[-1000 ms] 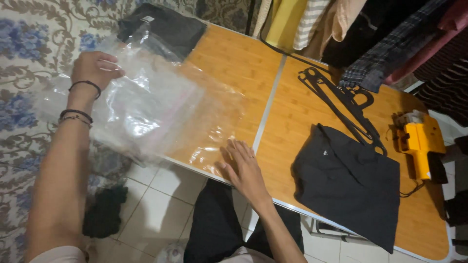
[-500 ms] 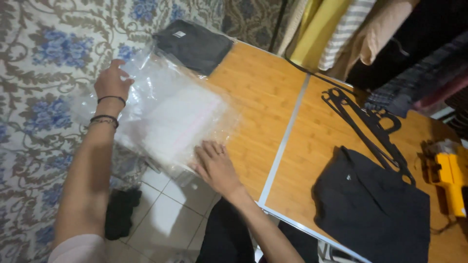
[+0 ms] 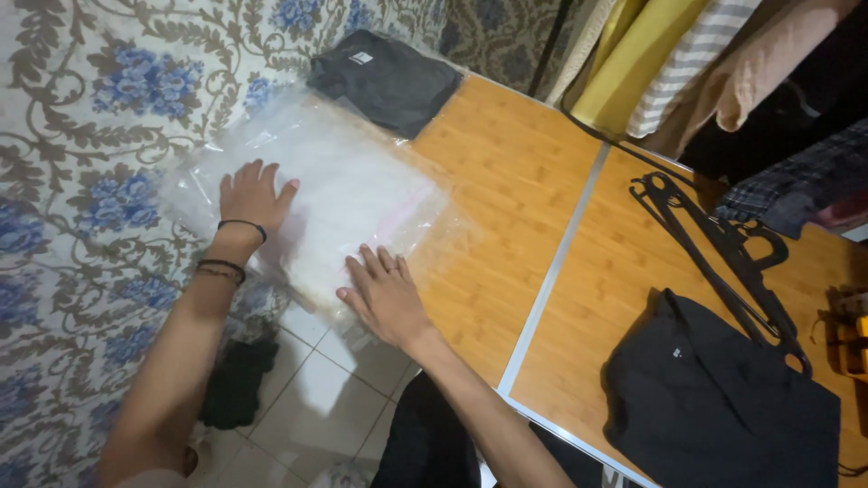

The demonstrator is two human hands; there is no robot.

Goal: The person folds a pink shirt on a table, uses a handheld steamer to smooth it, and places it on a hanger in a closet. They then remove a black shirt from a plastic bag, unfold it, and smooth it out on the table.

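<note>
Both hands lie flat, palms down, fingers spread, gripping nothing. The left hand (image 3: 251,196) presses on the far-left part of a stack of clear, crinkly plastic bags (image 3: 348,194); two dark bands sit on its wrist. The right hand (image 3: 384,298) presses on the near edge of the same stack, thumb pointing toward the left hand. The two hands are near each other but apart, with plastic between them.

The plastic stack lies on the left end of the orange wood-grain desk (image 3: 515,181), and its near-left corner overhangs the desk edge, under and just beside the right hand. Just beyond the left hand, touching the far edge of the plastic, is a folded dark grey garment in a clear bag (image 3: 384,79).

Right of the right hand, past the metal seam of the desk, lies a flat black garment (image 3: 714,398). A bunch of black plastic hangers (image 3: 723,248) lies beyond it, its end overlapping the garment. Both are well apart from the hands.

Left of the left hand hangs a floral blue and cream cloth (image 3: 81,154). Below the hands is a white tiled floor (image 3: 316,398) with a dark cloth lump (image 3: 237,384) on it.
</note>
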